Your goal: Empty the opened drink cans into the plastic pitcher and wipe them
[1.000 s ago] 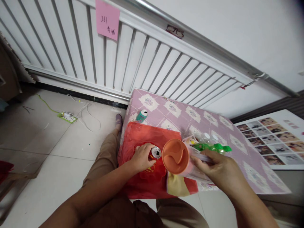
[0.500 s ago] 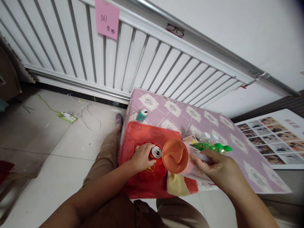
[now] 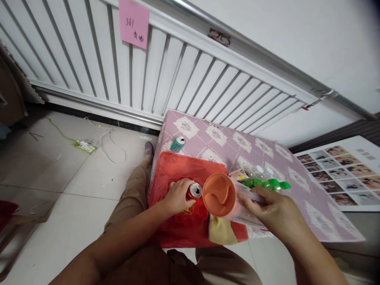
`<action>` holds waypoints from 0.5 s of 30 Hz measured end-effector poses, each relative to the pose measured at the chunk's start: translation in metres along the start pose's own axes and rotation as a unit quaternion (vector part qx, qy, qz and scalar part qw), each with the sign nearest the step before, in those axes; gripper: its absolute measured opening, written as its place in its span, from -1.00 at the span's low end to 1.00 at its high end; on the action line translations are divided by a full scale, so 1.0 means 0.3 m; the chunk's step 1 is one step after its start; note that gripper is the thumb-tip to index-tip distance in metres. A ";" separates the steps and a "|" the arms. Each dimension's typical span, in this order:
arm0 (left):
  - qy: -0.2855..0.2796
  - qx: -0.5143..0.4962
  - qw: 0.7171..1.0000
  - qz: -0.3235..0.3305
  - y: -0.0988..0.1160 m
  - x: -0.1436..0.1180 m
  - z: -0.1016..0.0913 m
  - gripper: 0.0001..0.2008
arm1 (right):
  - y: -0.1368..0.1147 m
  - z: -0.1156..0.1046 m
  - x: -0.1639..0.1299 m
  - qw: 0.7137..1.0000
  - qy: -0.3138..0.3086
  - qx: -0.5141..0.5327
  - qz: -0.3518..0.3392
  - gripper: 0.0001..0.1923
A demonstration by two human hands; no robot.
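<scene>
While the low table under its lilac patterned cloth [image 3: 267, 158] carries everything, the work sits at its near edge, on a crumpled red plastic bag [image 3: 184, 174]. The right hand [image 3: 274, 215] is wrapped around a pink plastic cup with an orange inside [image 3: 219, 194], tipped so its mouth faces the camera; the left hand [image 3: 177, 196] is curled around a red drinks can with an opened silver top [image 3: 194, 190], upright on the bag and just beside the cup's rim. This looks like the bringing-together stage — a next move would call for keeping the can steady. The cup's base is hidden by the fingers, the clear bottles with green caps [image 3: 268, 184] behind are hard to count, and a teal can [image 3: 177, 144] stands well apart.
</scene>
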State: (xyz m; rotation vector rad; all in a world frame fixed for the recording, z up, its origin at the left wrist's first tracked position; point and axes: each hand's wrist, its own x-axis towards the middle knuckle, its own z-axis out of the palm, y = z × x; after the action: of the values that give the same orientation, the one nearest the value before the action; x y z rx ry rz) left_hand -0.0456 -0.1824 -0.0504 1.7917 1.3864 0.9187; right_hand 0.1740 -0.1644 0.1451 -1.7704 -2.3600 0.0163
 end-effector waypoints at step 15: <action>0.000 -0.001 1.000 0.001 -0.005 0.000 0.003 -0.39 | 0.004 0.006 -0.001 1.000 -0.004 0.004 0.007 -0.56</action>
State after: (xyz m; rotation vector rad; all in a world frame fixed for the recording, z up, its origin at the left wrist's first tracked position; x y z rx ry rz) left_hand -0.0456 -0.1822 -0.0522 1.7926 1.3840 0.9201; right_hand 0.1749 -0.1643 0.1432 -1.7854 -2.3503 0.0330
